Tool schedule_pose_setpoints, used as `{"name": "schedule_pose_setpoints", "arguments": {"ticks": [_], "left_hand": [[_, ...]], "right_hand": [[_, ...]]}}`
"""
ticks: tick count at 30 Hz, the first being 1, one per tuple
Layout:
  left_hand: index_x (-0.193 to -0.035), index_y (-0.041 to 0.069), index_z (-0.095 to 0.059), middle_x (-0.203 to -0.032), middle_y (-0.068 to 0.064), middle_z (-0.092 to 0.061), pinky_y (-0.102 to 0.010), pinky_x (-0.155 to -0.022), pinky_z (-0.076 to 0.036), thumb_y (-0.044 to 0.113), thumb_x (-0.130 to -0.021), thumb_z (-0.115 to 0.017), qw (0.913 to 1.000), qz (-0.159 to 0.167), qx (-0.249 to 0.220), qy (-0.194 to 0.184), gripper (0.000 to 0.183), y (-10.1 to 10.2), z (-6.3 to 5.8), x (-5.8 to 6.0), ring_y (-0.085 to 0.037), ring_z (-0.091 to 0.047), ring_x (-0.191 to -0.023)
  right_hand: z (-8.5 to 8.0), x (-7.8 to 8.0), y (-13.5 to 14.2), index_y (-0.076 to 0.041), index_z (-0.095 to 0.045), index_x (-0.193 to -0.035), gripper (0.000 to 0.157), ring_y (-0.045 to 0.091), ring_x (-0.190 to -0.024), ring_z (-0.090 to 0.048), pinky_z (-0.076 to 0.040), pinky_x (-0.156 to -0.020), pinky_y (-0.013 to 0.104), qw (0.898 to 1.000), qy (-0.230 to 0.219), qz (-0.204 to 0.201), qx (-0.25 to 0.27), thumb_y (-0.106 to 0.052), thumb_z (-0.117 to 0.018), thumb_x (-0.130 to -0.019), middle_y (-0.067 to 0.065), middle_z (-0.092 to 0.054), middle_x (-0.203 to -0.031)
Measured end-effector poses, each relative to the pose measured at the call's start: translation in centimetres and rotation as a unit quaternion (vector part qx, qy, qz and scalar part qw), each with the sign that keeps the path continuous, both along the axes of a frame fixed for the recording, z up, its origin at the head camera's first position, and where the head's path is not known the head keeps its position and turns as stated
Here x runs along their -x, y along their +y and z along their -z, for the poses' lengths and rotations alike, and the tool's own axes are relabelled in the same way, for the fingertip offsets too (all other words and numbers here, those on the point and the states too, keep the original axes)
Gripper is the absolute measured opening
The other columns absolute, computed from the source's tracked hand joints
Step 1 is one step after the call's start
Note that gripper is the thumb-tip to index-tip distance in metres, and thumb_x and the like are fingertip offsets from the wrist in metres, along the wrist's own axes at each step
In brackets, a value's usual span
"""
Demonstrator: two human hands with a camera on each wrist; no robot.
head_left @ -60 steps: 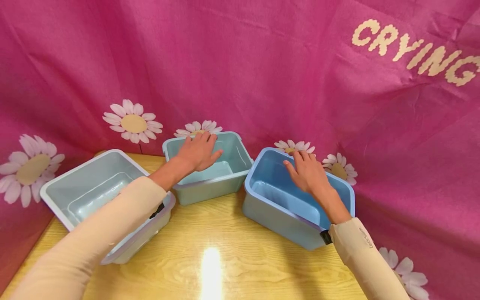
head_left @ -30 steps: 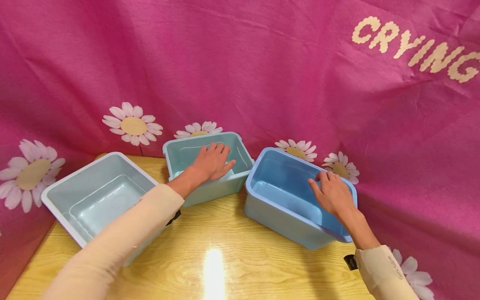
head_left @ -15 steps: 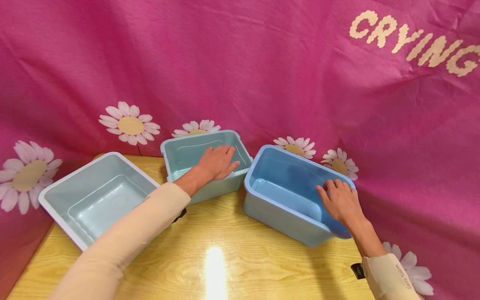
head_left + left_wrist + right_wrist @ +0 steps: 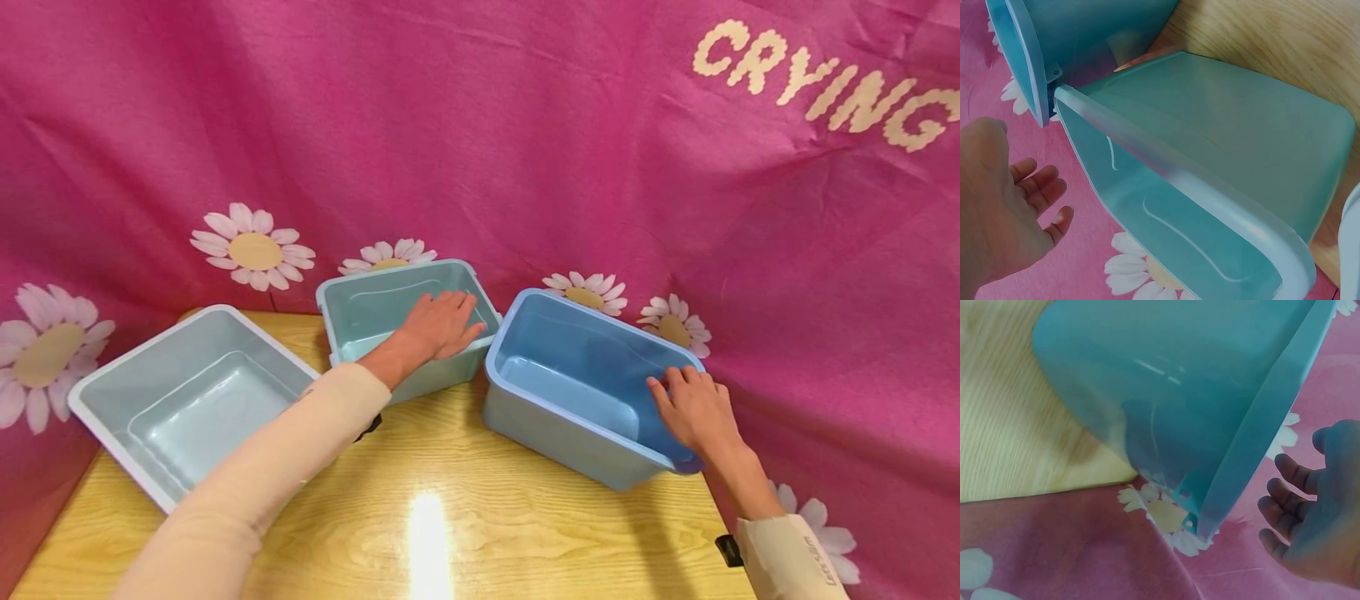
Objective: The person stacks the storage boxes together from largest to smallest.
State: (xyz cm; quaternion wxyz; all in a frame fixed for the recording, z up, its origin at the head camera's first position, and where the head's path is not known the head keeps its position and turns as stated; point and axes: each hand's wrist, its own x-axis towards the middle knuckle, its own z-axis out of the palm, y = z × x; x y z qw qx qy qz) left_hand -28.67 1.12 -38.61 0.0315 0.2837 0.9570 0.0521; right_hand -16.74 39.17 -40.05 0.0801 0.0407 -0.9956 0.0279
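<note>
In the head view my left hand (image 4: 438,325) hovers over the small teal bin (image 4: 442,377), fingers loosely bent and thumb pointing right. Its wrist view shows that hand (image 4: 1000,200) apart from the rim of the same bin (image 4: 1229,137), with nothing in it. My right hand (image 4: 697,408) is above the right end of the deeper blue bin (image 4: 555,437), fingers slightly curled. From the right wrist, the fingers (image 4: 1282,515) hang beside the blue bin's rim (image 4: 1260,419), a gap between them. Inside the blue bin only its smooth floor and walls show.
A wide grey-blue bin (image 4: 180,358) stands at the left, partly behind my left sleeve (image 4: 277,467). All three bins sit on a wooden table (image 4: 510,533). A pink cloth (image 4: 480,125) with daisies hangs close behind them.
My right hand has moved right and nearer, from over the blue bin's middle to its right end. My left hand has shifted right and a little nearer over the teal bin. The bins stay put.
</note>
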Motion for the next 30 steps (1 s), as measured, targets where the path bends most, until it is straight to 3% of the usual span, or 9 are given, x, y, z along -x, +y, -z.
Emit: {"name": "schedule_pose_setpoints", "arguments": {"ticks": [10, 19, 30], "left_hand": [[-0.130, 0.010, -0.038, -0.124, -0.006, -0.045, -0.044, -0.090, -0.034, 0.052, -0.094, -0.031, 0.9998, 0.012, 0.011, 0.013, 0.056, 1.1, 0.2, 0.4, -0.023, -0.042, -0.114], [-0.131, 0.011, -0.038, -0.127, -0.005, -0.043, -0.042, -0.091, -0.033, 0.053, -0.093, -0.031, 0.9992, 0.003, 0.034, 0.022, 0.057, 2.2, 0.8, 0.3, -0.021, -0.039, -0.116], [-0.129, 0.012, -0.038, -0.121, -0.004, -0.045, -0.039, -0.088, -0.033, 0.055, -0.092, -0.032, 0.9988, 0.001, 0.046, 0.015, 0.057, 3.6, 1.4, -0.1, -0.019, -0.042, -0.110]], "right_hand": [[0.5, -0.9, 1.9, 0.004, -0.053, -0.094, 0.040, 0.037, -0.076, -0.049, -0.038, -0.061, 0.048, 1.000, 0.010, -0.003, -0.009, -0.035, -0.046, -0.094, 0.017, -0.049, -0.080], [0.9, -1.5, 2.8, 0.003, -0.049, -0.089, 0.036, 0.031, -0.066, -0.046, -0.038, -0.055, 0.042, 1.000, 0.001, 0.017, -0.005, -0.033, -0.050, -0.093, 0.014, -0.045, -0.072], [1.5, -2.2, 4.1, 0.004, -0.047, -0.082, 0.036, 0.032, -0.063, -0.046, -0.037, -0.054, 0.044, 0.999, 0.024, 0.017, -0.021, -0.030, -0.052, -0.092, 0.014, -0.043, -0.068]]}}
